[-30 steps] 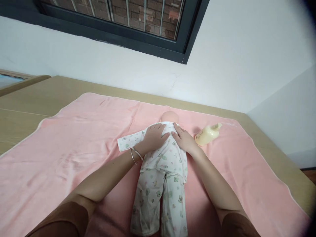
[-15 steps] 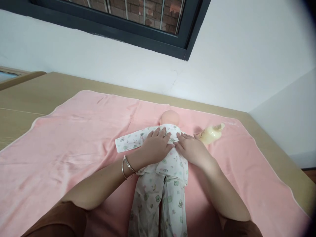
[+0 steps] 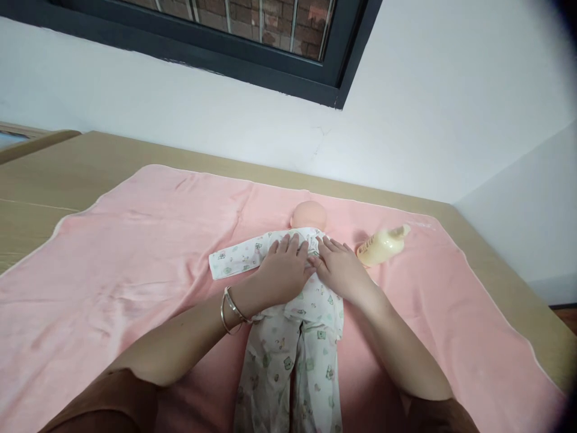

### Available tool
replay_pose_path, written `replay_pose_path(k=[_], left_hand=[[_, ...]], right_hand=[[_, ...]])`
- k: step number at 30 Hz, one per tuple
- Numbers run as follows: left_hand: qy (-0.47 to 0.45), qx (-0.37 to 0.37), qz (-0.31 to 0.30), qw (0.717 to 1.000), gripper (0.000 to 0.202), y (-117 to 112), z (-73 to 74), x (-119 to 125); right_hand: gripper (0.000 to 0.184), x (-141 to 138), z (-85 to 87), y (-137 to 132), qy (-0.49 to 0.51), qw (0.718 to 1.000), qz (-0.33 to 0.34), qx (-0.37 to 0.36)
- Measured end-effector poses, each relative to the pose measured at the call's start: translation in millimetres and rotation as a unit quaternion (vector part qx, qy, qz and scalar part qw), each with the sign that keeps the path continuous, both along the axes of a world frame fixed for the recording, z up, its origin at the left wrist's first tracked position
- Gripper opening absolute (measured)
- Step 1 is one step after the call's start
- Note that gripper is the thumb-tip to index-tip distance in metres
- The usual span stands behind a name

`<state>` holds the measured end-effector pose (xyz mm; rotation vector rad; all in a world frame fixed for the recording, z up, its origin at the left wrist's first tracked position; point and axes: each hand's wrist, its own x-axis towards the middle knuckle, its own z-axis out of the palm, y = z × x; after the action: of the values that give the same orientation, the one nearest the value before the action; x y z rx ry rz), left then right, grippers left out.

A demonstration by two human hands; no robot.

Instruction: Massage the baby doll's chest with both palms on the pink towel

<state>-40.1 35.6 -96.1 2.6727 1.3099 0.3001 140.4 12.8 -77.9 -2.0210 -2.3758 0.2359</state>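
Observation:
A baby doll lies on its back, its bald head (image 3: 309,215) pointing away from me. It wears a white printed top (image 3: 311,304) and matching trousers (image 3: 288,367). My left hand (image 3: 287,269) rests flat on the left side of the doll's chest, fingers spread. On the chest's right side lies my right hand (image 3: 341,267), its fingers stretched out and its thumb near my left thumb. One sleeve (image 3: 237,257) reaches out to the left; the other is hidden behind my right hand. Neither hand grips anything.
A pale yellow bottle (image 3: 382,245) lies on its side right of the doll. Under both spreads a pink cloth (image 3: 148,240) on a wooden table (image 3: 40,180). Behind the table rise a white wall (image 3: 252,129) and a dark-framed window (image 3: 333,72).
My right hand has shifted slightly left and up on the doll's chest, away from the bottle and closer to my left hand. My left hand has barely moved.

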Motion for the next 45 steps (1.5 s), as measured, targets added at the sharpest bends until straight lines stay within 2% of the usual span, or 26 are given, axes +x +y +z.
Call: replay_pose_path(k=[3, 6, 11, 15, 17, 21, 26, 31, 33, 36, 40, 45], left_hand=[[0.012, -0.003, -0.027, 1.000, 0.055, -1.6, 6.3, -4.3], [0.002, -0.015, -0.012, 1.000, 0.056, 10.3, 5.3, -5.4], [-0.038, -0.017, 0.028, 0.999, 0.062, 27.6, -10.2, 1.9], [-0.080, 0.013, 0.015, 0.997, 0.061, 36.4, -27.1, 8.1], [-0.093, 0.021, 0.014, 0.995, 0.060, 38.4, -30.7, 9.9], [-0.060, 0.015, 0.023, 0.998, 0.060, 30.0, -20.4, 9.6], [-0.012, 0.021, -0.028, 0.999, 0.056, 3.7, 3.0, 2.1], [-0.037, 0.026, -0.039, 0.998, 0.051, -1.3, 9.3, -4.0], [-0.047, 0.020, -0.019, 0.998, 0.051, 5.4, 7.6, -4.2], [-0.054, 0.014, 0.010, 0.998, 0.051, 18.4, 1.6, -1.8], [-0.082, 0.021, 0.019, 0.996, 0.052, 30.7, -11.3, 6.0], [-0.113, 0.030, 0.028, 0.993, 0.052, 34.7, -27.3, 15.8]], right_hand=[[0.060, -5.6, 5.3, -10.0, -0.019, 1.000, -0.015, 0.016], [0.056, -3.6, 4.7, -3.5, -0.019, 0.998, -0.062, 0.016], [0.060, 6.2, -6.9, 19.0, 0.032, 0.997, -0.073, 0.016], [0.061, 6.3, -12.4, 22.0, 0.035, 0.996, -0.067, 0.040], [0.061, 5.2, -13.2, 21.3, 0.029, 0.996, -0.065, 0.045], [0.061, 3.4, -12.0, 19.6, 0.013, 0.998, -0.048, 0.034], [0.057, -5.0, -2.7, 4.7, -0.022, 0.999, -0.010, 0.032], [0.041, -11.7, 7.7, -10.4, -0.043, 0.999, 0.000, 0.027], [0.040, -10.0, 6.9, -6.8, -0.036, 0.999, -0.024, 0.033], [0.049, -4.7, 0.3, 6.2, -0.010, 0.998, -0.053, 0.041], [0.061, -0.1, -9.8, 19.9, 0.029, 0.998, -0.057, 0.028], [0.062, -1.5, -15.2, 20.9, 0.029, 0.997, -0.058, 0.037]])
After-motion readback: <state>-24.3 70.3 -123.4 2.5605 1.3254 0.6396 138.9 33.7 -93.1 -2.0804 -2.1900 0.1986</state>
